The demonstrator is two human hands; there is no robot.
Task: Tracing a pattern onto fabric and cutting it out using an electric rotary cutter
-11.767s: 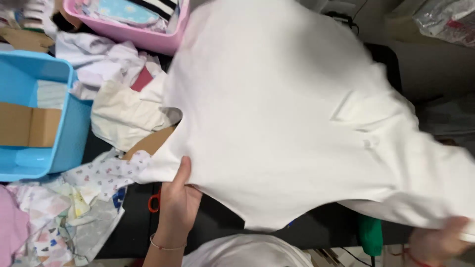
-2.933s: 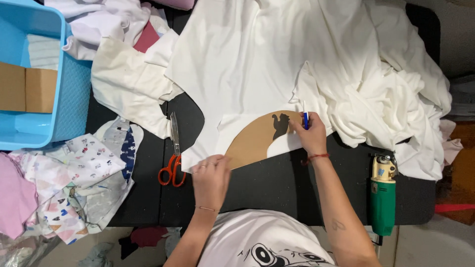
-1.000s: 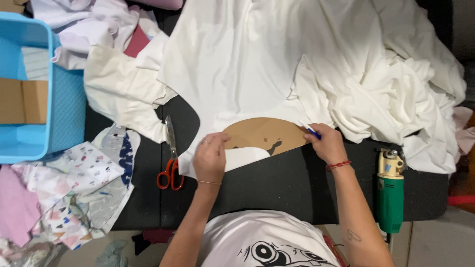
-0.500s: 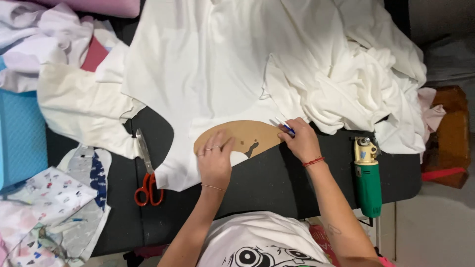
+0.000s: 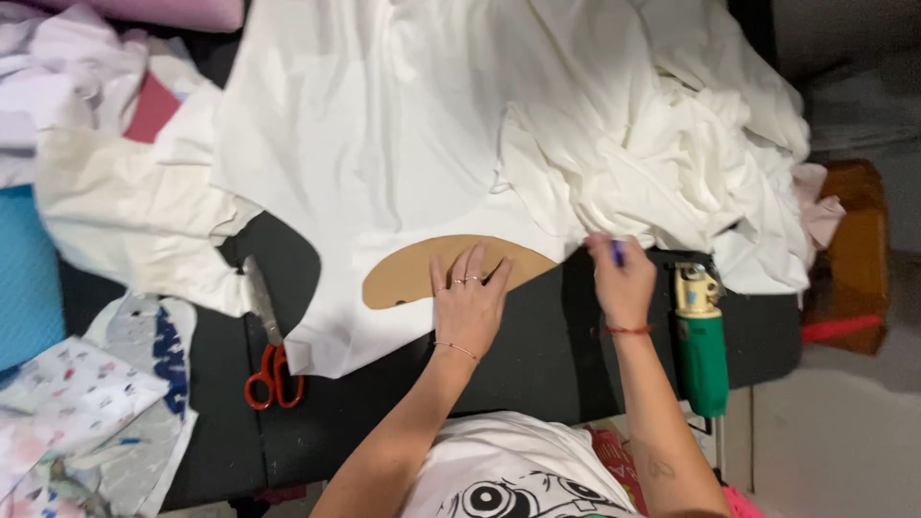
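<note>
Black and cluttered, the counter (image 5: 537,355) runs across the head view with a large sheet of white fabric (image 5: 384,144) spread over its far half and bunched in a heap toward the right. On the near edge of that fabric lies a curved brown cardboard template (image 5: 413,273), flat, its arc facing away from the person.

The left hand (image 5: 468,305) rests palm down on the right part of the template, fingers spread apart and pressing it against the cloth; it grips nothing. The right hand (image 5: 622,283) is just to the right of the template's tip, closed around a blue pen (image 5: 617,251) whose end points toward the fabric edge (the hand is blurred, so the exact contact of the tip with the cloth cannot be told).

Orange-handled scissors (image 5: 269,350) lie on the counter left of the fabric's near corner, blades pointing away, clear of both hands. A green electric cutter (image 5: 700,341) stands near the right hand, at the counter's right end. At the far left a blue bin (image 5: 24,278) shows in part, and printed cloth pieces (image 5: 86,412) hang over the near left corner. More pale cloth (image 5: 125,211) lies between the bin and the white sheet.
</note>
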